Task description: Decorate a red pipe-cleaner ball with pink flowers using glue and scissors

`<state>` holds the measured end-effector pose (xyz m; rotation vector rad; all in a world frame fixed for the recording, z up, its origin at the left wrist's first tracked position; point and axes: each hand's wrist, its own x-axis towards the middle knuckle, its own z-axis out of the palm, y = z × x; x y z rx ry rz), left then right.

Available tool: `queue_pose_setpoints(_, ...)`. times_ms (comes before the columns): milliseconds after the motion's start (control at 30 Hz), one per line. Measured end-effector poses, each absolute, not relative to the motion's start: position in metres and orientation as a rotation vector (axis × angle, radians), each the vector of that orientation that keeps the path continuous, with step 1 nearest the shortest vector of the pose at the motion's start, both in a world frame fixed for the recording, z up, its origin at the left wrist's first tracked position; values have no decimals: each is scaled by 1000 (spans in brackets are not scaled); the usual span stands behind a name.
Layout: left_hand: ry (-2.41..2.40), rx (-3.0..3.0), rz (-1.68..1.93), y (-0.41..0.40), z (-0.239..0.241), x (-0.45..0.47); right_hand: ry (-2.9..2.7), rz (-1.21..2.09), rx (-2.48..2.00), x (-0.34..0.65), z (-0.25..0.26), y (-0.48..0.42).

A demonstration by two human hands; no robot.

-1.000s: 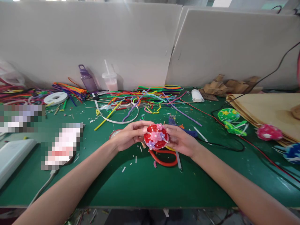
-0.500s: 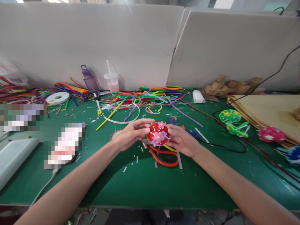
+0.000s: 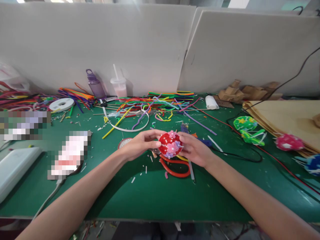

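Note:
Between both hands, a little above the table, is a red rounded ornament decorated with pink and purple flowers and small white beads. My left hand grips its left side, thumb in front and fingers behind. On the right side, my right hand holds it with curled fingers, partly hidden behind it. Orange-red scissors lie on the green table under the ornament, their blades partly covered. A small dish of white beads sits behind my left wrist.
Pipe cleaners in many colours lie heaped at the back, near a purple bottle and a lidded cup. Green and pink ornaments lie right, by brown paper. A phone and a white box are left.
The red ornament has shifted slightly right and down and turned a little. My left fingers have closed in around its upper left edge; my right hand has barely moved.

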<state>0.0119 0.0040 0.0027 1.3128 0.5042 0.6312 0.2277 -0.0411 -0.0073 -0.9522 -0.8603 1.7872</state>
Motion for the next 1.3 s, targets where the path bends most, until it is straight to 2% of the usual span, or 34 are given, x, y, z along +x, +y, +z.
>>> queue_pose_setpoints(167,506,1321,601,5,-1,11,-866,1778,-928,227,-6,-41)
queue_pose_setpoints(467,559,1255,787,3,0,14,-876,1717,-815,228,-2,-38)
queue_pose_setpoints(1300,531,1206,734,7,-5,14,-844,1603,-815,228,-9,-34)
